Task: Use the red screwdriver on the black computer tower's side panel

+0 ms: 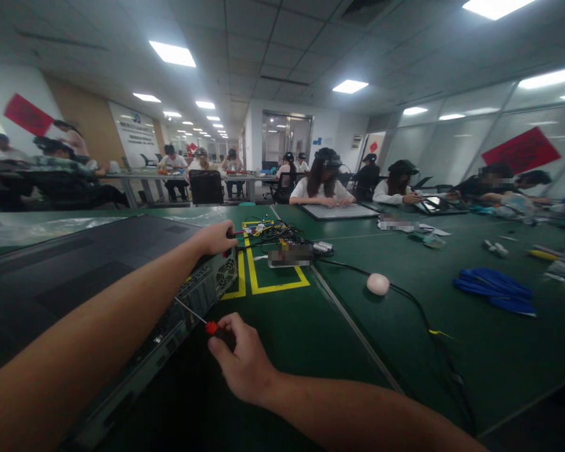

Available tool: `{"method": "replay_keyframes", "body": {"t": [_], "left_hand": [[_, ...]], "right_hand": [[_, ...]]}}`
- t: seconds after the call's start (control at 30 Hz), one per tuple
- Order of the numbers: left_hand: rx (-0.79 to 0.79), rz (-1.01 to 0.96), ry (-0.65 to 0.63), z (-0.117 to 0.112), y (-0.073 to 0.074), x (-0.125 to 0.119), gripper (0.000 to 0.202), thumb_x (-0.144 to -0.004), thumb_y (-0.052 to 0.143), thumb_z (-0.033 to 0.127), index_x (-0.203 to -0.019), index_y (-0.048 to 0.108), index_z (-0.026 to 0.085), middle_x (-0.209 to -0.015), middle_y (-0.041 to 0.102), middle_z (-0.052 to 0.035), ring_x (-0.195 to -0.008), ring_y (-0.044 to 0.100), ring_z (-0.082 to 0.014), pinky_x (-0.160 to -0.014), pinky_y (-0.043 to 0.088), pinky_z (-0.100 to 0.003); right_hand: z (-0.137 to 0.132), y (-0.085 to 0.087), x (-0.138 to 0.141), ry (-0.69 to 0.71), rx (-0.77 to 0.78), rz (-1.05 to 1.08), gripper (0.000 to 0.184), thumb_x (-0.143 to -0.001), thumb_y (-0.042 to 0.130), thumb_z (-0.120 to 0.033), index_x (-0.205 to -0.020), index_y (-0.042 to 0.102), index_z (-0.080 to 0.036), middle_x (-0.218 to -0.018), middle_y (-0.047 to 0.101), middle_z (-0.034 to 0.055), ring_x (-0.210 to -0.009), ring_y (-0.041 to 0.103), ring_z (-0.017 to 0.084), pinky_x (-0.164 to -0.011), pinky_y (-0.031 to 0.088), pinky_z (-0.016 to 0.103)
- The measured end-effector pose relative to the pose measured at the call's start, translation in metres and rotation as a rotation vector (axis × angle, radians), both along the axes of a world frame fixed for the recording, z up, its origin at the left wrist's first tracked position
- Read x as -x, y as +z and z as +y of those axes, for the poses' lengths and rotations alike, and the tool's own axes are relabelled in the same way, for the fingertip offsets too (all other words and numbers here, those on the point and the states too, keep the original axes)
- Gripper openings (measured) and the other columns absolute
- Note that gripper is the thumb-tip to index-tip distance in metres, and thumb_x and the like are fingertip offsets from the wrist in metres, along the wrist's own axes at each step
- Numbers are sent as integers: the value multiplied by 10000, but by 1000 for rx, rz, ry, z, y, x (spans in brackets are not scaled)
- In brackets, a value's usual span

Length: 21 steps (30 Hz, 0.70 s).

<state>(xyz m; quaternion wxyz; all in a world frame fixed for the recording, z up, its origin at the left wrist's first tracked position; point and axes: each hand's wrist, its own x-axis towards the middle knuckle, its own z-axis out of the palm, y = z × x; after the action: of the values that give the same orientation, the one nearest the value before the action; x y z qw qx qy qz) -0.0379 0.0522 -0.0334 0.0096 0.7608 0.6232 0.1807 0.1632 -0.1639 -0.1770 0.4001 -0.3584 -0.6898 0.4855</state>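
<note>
A dark desktop computer case (103, 248) lies on its side at the left, its rear panel with a round fan grille (226, 271) facing me. My right hand (247, 361) grips a screwdriver (211, 328) by its red and black handle. The thin metal shaft points up and left, with its tip at the rear panel; whether it sits in a screw is too small to tell. Across the case reaches my left arm, and my left hand (216, 238) is closed at the far rear corner. Small red bits show by its fingers, but what it holds is hidden.
Beyond the case lies a tangle of black cables (282, 232) near yellow tape (280, 290) on the green table (358, 339). A pale egg-shaped object (378, 284) sits by a black cable. Blue cloth (494, 289) lies right. Several people work behind, one at a flat panel (339, 212).
</note>
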Motion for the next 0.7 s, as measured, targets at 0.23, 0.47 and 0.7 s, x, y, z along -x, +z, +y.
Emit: {"method": "replay_keyframes", "body": {"t": [0.23, 0.47, 0.7], "left_hand": [[50, 73, 22, -5, 3, -3, 237, -949, 754, 414, -1145, 717, 287, -1245, 938, -158, -1196, 886, -404, -1000, 644, -443], [54, 81, 38, -8, 6, -5, 258, -963, 749, 391, -1188, 713, 270, -1275, 928, -180, -1234, 880, -418, -1036, 648, -463], [37, 74, 48, -6, 9, -2, 255, -974, 797, 354, -1208, 717, 288, -1291, 914, -116, -1257, 850, -352, -1091, 631, -426]], "right_hand": [[2, -9, 1, 4, -45, -35, 144, -1218, 757, -377, -1156, 762, -247, -919, 670, -3, -699, 662, 191, -638, 569, 301], [2, -3, 0, -5, -70, -26, 243, -1089, 893, -376, -1231, 725, -273, -1029, 748, 9, -943, 760, 255, -889, 641, 386], [5, 1, -1, 11, -75, 9, 236, -1028, 833, -280, -1114, 614, -296, -962, 684, -40, -881, 685, 230, -873, 591, 382]]}}
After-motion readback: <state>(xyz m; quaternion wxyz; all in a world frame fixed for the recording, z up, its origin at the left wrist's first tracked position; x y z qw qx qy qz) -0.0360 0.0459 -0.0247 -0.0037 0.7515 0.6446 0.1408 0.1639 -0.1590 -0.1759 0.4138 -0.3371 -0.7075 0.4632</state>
